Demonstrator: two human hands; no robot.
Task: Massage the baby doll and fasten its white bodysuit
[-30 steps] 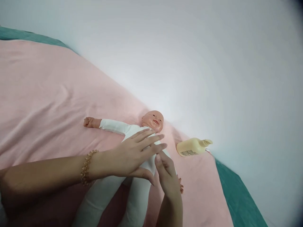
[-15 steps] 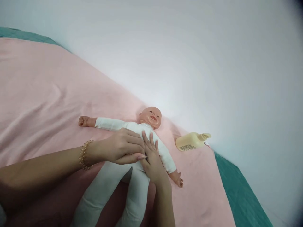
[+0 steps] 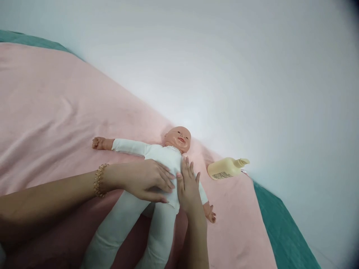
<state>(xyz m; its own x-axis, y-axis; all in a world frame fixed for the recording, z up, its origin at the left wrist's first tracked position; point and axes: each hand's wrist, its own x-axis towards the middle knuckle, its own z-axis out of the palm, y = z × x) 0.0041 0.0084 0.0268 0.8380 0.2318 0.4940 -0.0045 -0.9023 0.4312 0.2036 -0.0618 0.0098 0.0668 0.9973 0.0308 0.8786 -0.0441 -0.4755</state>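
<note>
head cam | above, tilted down | close over bed (image 3: 42,112) | single view

The plastic baby doll in a white cloth bodysuit (image 3: 165,158) lay face-up on its back, head toward the far edge, legs running toward the camera. Both arms were spread wide; bare fists showed at the sleeve ends. The left hand (image 3: 146,179) rested flat on the doll's torso, approx. at the belly. The right hand (image 3: 189,185) lay flat just beside it, on the doll's side, fingers extended.
</note>
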